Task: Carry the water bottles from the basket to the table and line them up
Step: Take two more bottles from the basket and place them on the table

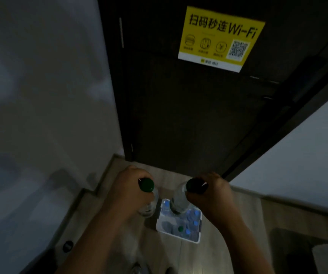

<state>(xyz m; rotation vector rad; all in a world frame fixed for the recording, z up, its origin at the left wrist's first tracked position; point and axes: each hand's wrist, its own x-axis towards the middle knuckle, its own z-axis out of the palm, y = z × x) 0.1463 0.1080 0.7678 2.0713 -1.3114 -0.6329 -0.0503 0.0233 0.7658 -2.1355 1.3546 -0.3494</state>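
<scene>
Water bottles (pixel 179 200) are up, one per hand! Ahead, a dark door (pixel 189 119) fills the view, a yellow sign (pixel 220 38) stuck on it, with wooden floor (pixel 210 256) underneath. Down on that floor sits the white basket (pixel 159 224), spare bottles (pixel 190 224) standing inside. Left grip (pixel 129 186) is wrapped round the left bottle (pixel 149 207), right grip (pixel 213 192) round the right bottle (pixel 176 204), both held above the basket, caps up. No surface in sight, so I'd call this an early carry with nothing seen lined up and plenty left to fetch
</scene>
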